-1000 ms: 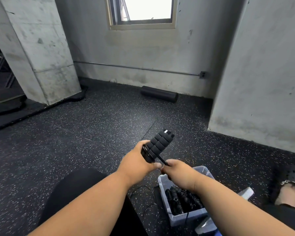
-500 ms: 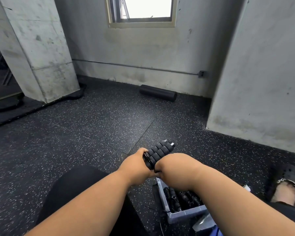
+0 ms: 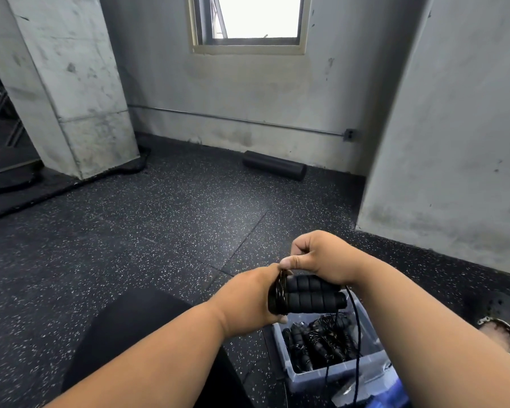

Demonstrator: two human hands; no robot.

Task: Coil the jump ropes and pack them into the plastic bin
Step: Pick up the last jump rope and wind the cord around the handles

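The floor (image 3: 165,231) is dark speckled rubber, open from 9 to 12 o'clock. A pillar (image 3: 71,83) stands at 10, a wall (image 3: 454,128) juts in at 2, and a foam roller (image 3: 274,169) lies against the far wall at 12, well apart from the hands.

The bin (image 3: 333,369) sits on the floor at 5 o'clock, just below the hands, with several coiled ropes (image 3: 315,343) already inside and some room toward its near edge. Its lid is off.

Since half a second ago the handles (image 3: 315,294) have swung from pointing up and away to lying side by side, level, pointing toward 3. The left hand (image 3: 248,301) grips them at their base, where cord turns are bunched. The right hand (image 3: 321,257), which covered the handles before, has lifted just above them and pinches the cord (image 3: 355,334) between thumb and curled fingers. A loose tail hangs from it, down across the bin.

I judge another wrap is going on and the coil is nearly done; the tail must be taken up before packing. It dangles over the bin's contents and could snag the ropes there.
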